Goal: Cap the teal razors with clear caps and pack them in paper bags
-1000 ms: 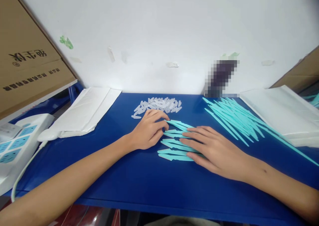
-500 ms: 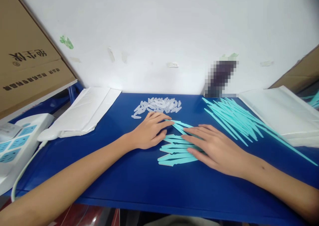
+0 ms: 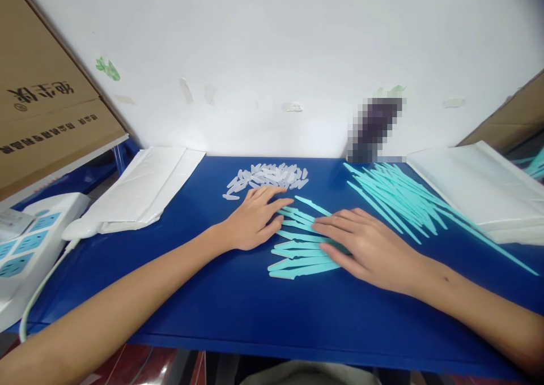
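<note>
Several turquoise eyebrow razors lie fanned side by side on the blue table, their notched blade ends pointing left. My right hand rests over their handle ends with its fingers stretched out flat, hiding part of them. At the blade ends of the upper razors is my left hand, its fingers apart and the fingertips near or touching the tips. One razor lies at the top of the fan, angled away from the others. Just beyond my left hand is a pile of small translucent blade caps.
A heap of turquoise razors lies at the back right, beside a white padded envelope. Another white envelope is at the left, near a power strip with a cable. A cardboard box leans at the far left.
The upper razors have spread apart; the topmost one now lies separate, tilted. My left hand's fingers have shifted slightly. My right hand stays on the handles.
</note>
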`<state>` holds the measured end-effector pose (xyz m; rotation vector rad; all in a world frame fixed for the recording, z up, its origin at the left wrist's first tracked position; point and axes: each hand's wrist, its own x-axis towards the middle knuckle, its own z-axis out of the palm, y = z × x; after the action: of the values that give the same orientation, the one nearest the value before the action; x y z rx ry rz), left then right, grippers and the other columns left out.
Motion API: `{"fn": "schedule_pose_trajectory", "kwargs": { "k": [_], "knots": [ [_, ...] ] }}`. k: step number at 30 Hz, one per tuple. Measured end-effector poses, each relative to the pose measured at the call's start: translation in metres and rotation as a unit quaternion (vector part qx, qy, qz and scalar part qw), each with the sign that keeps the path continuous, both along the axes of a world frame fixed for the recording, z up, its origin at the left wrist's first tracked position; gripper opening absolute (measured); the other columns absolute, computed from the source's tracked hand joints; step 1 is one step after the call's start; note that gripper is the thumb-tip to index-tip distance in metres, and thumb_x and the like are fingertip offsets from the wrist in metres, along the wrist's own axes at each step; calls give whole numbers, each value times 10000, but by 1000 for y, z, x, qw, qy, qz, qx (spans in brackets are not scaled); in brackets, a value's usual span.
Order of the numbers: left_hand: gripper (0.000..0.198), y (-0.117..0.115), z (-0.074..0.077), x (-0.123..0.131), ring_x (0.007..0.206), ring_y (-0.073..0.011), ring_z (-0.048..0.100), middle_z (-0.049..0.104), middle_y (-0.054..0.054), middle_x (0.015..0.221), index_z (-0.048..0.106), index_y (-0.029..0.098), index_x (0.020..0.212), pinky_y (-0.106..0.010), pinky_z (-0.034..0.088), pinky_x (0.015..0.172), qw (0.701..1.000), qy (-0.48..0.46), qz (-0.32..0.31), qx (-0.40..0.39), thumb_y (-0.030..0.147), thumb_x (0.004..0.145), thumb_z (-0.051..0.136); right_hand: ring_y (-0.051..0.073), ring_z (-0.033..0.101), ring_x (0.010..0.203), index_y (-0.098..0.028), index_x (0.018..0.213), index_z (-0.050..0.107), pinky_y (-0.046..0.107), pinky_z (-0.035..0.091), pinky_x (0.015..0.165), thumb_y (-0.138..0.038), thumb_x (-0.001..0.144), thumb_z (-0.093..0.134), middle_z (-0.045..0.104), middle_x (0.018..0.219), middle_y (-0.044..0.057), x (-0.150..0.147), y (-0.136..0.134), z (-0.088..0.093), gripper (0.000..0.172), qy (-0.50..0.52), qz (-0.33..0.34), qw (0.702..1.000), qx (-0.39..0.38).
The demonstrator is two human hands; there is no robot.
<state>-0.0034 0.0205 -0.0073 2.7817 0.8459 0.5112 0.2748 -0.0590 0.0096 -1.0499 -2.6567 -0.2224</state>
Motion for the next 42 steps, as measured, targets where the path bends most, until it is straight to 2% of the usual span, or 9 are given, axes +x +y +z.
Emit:
{"fn": "schedule_pose_trajectory", "kwargs": {
  "k": [3,6,12,15,19,27,33,38,42],
  "knots": [
    [408,-1,1,0,1423,-354,438,504,-176,1531,661,193,1339,-593,357,1135,1000,4,-8,5,316,1066,385,302,693,1177,-152,1269,735,494,542,940,-350,1090,424,767,1263,106,3,2,0,410,3,16,1000,2],
    [394,-1,3,1,1386,-339,477,551,-169,1480,702,182,1278,-569,369,1123,1000,-7,-19,8,308,1065,394,331,672,1235,-143,1329,708,539,542,977,-372,1093,412,737,1327,127,8,5,-2,443,-10,-20,1000,21],
    [464,-2,4,1,1457,-357,419,481,-170,1573,559,218,1486,-607,341,1167,1000,6,-9,-12,391,1095,381,322,608,1351,-231,1428,653,550,535,1063,-411,1086,419,638,1486,91,13,8,-5,451,-22,-19,999,-31],
    [497,-2,5,2,1506,-386,364,416,-183,1629,539,214,1516,-652,316,1183,999,24,-10,-22,428,1100,369,393,527,1423,-265,1514,577,597,539,1039,-504,1069,424,488,1620,121,24,11,-7,528,-29,-85,996,-10],
    [494,-1,5,2,1517,-411,349,421,-191,1628,611,192,1452,-681,310,1185,999,27,-4,-31,430,1100,359,458,662,1229,-221,1577,501,649,562,927,-641,1032,394,478,1599,232,40,16,-13,696,-50,-188,981,18],
    [479,1,0,1,1470,-361,409,498,-183,1546,552,195,1479,-615,332,1189,1000,5,-4,-17,420,1103,359,346,508,1449,-309,1586,466,567,514,1090,-529,1070,415,467,1640,102,26,11,-4,563,-20,-42,997,-64],
    [474,0,-2,1,1448,-363,423,480,-177,1556,520,217,1496,-620,347,1173,1000,-4,-1,-13,423,1103,355,358,514,1443,-286,1568,496,625,494,1108,-516,1064,444,496,1616,117,20,9,-8,557,-7,-45,995,-94],
    [463,4,-2,0,1441,-357,440,513,-183,1527,548,199,1469,-609,359,1167,1000,-14,-5,1,409,1097,370,343,352,1546,-285,1619,417,633,395,1201,-525,1050,485,423,1659,109,16,4,-11,621,2,0,993,-115],
    [370,-2,3,0,1182,-274,644,716,-124,1232,663,217,1283,-506,494,1016,987,-120,-54,90,284,1050,382,336,369,1541,-283,1606,438,637,389,1202,-500,1055,486,441,1651,111,12,1,-8,595,7,4,994,-105]
  ]
}}
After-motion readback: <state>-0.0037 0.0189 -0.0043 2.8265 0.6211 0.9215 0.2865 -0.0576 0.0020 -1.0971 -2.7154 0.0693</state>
